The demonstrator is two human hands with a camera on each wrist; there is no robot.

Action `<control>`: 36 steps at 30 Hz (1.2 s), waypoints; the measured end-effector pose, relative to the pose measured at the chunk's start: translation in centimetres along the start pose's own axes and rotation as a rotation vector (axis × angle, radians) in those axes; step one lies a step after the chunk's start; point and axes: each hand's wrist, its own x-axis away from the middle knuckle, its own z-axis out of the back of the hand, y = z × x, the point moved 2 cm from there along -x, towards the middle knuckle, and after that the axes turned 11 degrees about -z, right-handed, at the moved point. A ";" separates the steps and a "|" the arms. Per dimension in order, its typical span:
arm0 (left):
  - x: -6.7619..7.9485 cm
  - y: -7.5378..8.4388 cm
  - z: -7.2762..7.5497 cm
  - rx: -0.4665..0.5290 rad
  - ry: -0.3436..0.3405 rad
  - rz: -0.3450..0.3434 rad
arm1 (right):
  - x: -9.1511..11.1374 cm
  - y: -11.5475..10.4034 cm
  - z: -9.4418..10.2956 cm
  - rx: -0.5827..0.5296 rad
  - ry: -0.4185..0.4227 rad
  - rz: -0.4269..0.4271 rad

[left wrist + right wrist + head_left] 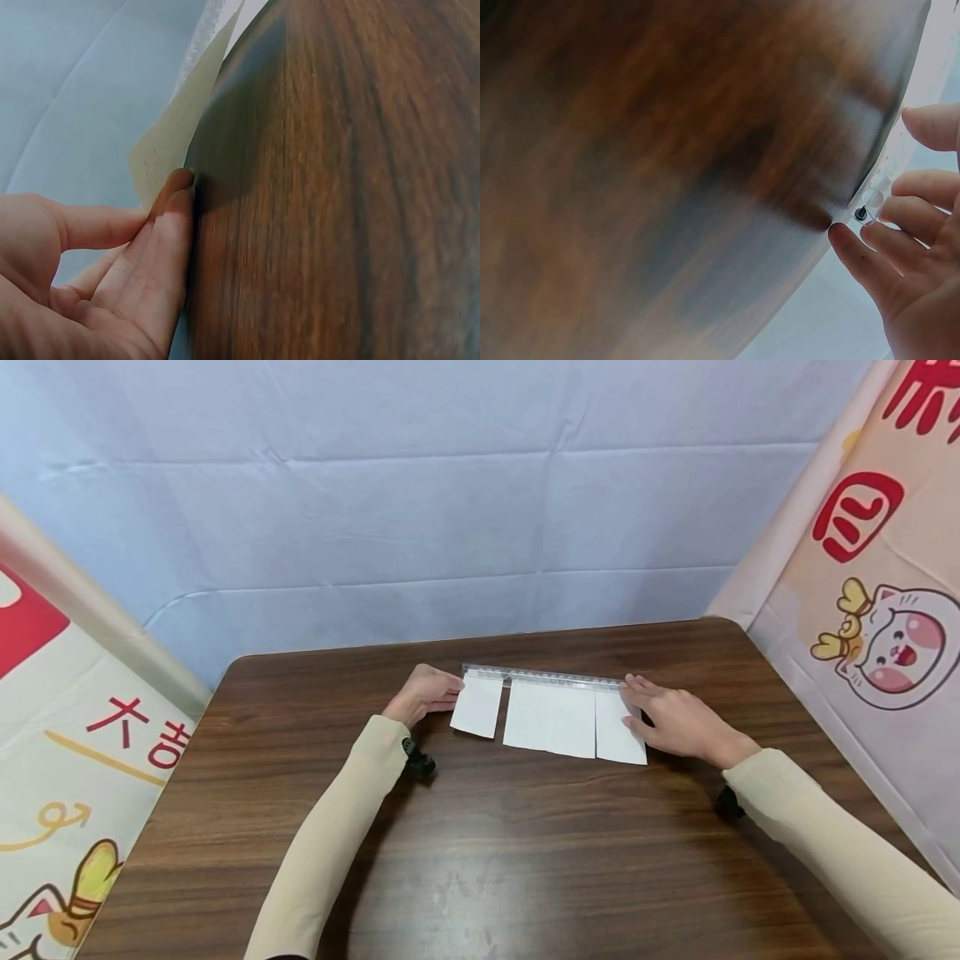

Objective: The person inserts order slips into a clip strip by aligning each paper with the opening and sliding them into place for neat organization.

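A clear plastic ruler (543, 677) lies across the top edge of a row of white paper pieces on the dark wooden table (480, 843). A small separate piece (477, 706) lies at the left, a wider sheet (551, 718) in the middle and a narrow piece (617, 732) at the right. My left hand (448, 690) touches the small piece's left edge with straight fingertips (171, 196); that paper (169, 142) shows beside them. My right hand (637, 693) rests flat on the right piece, its fingers (922, 217) against the ruler's end (874, 196).
A pale blue cloth (450, 527) hangs behind the table's far edge. Printed banners stand at the left (67, 735) and right (885, 610) sides. The right wrist view is blurred.
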 end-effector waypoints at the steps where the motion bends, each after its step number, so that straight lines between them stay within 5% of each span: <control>1: 0.0 0.0 -0.1 0.000 0.000 -0.002 | 0.0 0.0 0.0 -0.005 -0.002 -0.002; 36: 0.0 0.6 -1.5 -0.018 -0.022 -0.023 | 0.0 0.0 0.1 -0.019 -0.010 -0.005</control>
